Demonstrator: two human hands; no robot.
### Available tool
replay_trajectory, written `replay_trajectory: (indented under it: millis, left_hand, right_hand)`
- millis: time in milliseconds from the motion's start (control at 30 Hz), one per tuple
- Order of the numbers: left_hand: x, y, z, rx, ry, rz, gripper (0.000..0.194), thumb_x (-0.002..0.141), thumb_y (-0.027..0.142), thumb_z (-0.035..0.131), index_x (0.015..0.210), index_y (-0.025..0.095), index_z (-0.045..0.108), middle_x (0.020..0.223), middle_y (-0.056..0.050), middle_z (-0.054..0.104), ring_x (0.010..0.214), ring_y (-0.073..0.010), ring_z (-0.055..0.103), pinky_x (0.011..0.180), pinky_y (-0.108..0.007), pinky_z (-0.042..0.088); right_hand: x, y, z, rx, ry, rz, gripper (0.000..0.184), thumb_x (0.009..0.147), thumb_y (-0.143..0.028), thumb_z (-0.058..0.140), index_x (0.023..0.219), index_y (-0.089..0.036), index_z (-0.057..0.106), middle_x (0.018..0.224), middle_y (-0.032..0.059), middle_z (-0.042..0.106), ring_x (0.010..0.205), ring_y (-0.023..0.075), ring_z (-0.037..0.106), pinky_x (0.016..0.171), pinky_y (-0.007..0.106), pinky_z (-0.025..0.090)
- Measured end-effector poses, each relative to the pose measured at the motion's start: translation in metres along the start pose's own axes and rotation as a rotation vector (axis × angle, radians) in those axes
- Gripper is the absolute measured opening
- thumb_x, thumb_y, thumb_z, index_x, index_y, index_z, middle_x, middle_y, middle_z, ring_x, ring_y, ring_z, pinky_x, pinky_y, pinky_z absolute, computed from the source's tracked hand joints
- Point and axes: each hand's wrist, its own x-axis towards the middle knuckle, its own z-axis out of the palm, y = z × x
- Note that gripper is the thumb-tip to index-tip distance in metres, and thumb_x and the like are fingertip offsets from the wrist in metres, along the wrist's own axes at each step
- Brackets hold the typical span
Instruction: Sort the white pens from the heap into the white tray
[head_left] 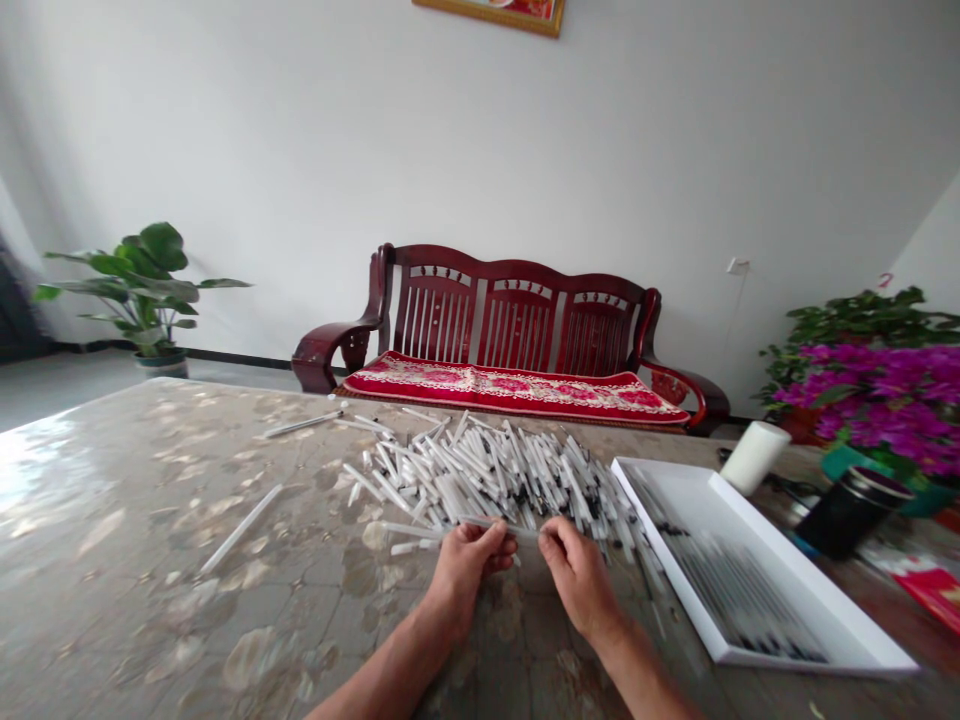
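A large heap of white plastic tubes, many with black parts, lies on the glossy patterned tabletop. My left hand and my right hand are at the heap's near edge. Between them runs a single white plastic tube, pinched by the fingers of both hands. Several loose tubes rest to the left of the heap, including a long one. To my right, a white tray holds tubes laid side by side in rows.
A white cylinder and a black cup stand beyond the tray. Magenta flowers rise at the right. Past the table's far edge stand a dark red wooden bench and a potted plant.
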Motion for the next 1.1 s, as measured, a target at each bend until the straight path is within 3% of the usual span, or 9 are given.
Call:
replay_trajectory:
  millis: [167, 267, 367, 533, 700, 867, 967, 1100]
  left_hand:
    - [-0.0004, -0.0022, -0.0002, 0.004, -0.011, -0.003, 0.042, 0.05, 0.041, 0.094, 0.069, 0.012, 0.071, 0.058, -0.003, 0.068, 0.055, -0.0134, 0.064, 0.053, -0.023, 0.051]
    - [0.0005, -0.0028, -0.0011, 0.001, 0.002, 0.002, 0.04, 0.052, 0.04, 0.093, 0.069, 0.012, 0.071, 0.059, -0.004, 0.069, 0.055, -0.0137, 0.064, 0.053, -0.023, 0.051]
    - [0.0006, -0.0022, -0.0012, 0.01, -0.016, 0.005, 0.041, 0.051, 0.042, 0.093, 0.069, 0.012, 0.071, 0.06, -0.004, 0.069, 0.056, -0.014, 0.065, 0.053, -0.023, 0.051]
    - [0.0008, -0.0025, -0.0001, 0.01, -0.008, 0.001, 0.043, 0.048, 0.043, 0.094, 0.067, 0.013, 0.071, 0.058, -0.003, 0.069, 0.054, -0.0136, 0.063, 0.053, -0.023, 0.051]
    - [0.0002, -0.0019, -0.0006, 0.016, 0.001, 0.0, 0.041, 0.05, 0.043, 0.093, 0.065, 0.013, 0.07, 0.059, -0.005, 0.069, 0.055, -0.0139, 0.064, 0.053, -0.023, 0.051]
    - [-0.0018, 0.0004, 0.0007, 0.063, -0.04, 0.024, 0.044, 0.047, 0.045, 0.094, 0.068, 0.013, 0.071, 0.058, -0.004, 0.069, 0.055, -0.0145, 0.064, 0.053, -0.024, 0.052]
    - [-0.0004, 0.0001, -0.0002, 0.063, -0.033, 0.033, 0.044, 0.047, 0.045, 0.094, 0.068, 0.014, 0.071, 0.059, -0.004, 0.07, 0.055, -0.0143, 0.064, 0.053, -0.024, 0.051]
    - [0.0012, 0.0, -0.003, 0.021, -0.013, 0.016, 0.044, 0.049, 0.044, 0.094, 0.069, 0.014, 0.069, 0.06, -0.003, 0.069, 0.057, -0.0124, 0.064, 0.055, -0.022, 0.051]
  right_hand:
    - [-0.0004, 0.0003, 0.0011, 0.077, -0.059, 0.131, 0.055, 0.098, -0.06, 0.033, 0.065, -0.023, 0.057, 0.052, 0.0, 0.058, 0.048, 0.0161, 0.056, 0.049, 0.024, 0.038]
    - [-0.0005, -0.0007, 0.0004, 0.067, -0.055, 0.082, 0.047, 0.097, -0.057, 0.039, 0.074, -0.023, 0.061, 0.06, 0.0, 0.062, 0.055, 0.0164, 0.058, 0.052, 0.024, 0.04]
    - [-0.0003, -0.0012, 0.0017, 0.039, -0.03, 0.048, 0.046, 0.095, -0.059, 0.044, 0.069, -0.023, 0.056, 0.057, -0.0014, 0.058, 0.054, 0.0153, 0.055, 0.052, 0.023, 0.039]
    - [-0.0015, 0.0036, 0.0062, 0.194, -0.103, 0.228, 0.058, 0.095, -0.069, 0.029, 0.068, -0.023, 0.053, 0.049, -0.0033, 0.049, 0.045, 0.0156, 0.052, 0.045, 0.025, 0.039]
    - [-0.0003, 0.0036, 0.0044, 0.131, -0.052, 0.104, 0.05, 0.091, -0.068, 0.044, 0.072, -0.023, 0.056, 0.056, -0.0033, 0.054, 0.052, 0.0147, 0.054, 0.049, 0.023, 0.04]
    - [-0.0024, 0.0045, 0.0087, 0.371, -0.144, 0.341, 0.055, 0.092, -0.07, 0.037, 0.064, -0.026, 0.052, 0.041, -0.0059, 0.044, 0.033, 0.013, 0.041, 0.035, 0.024, 0.032]
    - [-0.0034, 0.0037, 0.0089, 0.482, -0.165, 0.405, 0.052, 0.093, -0.067, 0.038, 0.066, -0.026, 0.056, 0.043, -0.0044, 0.05, 0.033, 0.0137, 0.045, 0.035, 0.024, 0.034]
    - [-0.0026, 0.0034, 0.0058, 0.513, -0.155, 0.311, 0.042, 0.09, -0.063, 0.049, 0.088, -0.025, 0.067, 0.064, -0.001, 0.065, 0.049, 0.0161, 0.06, 0.041, 0.024, 0.042]
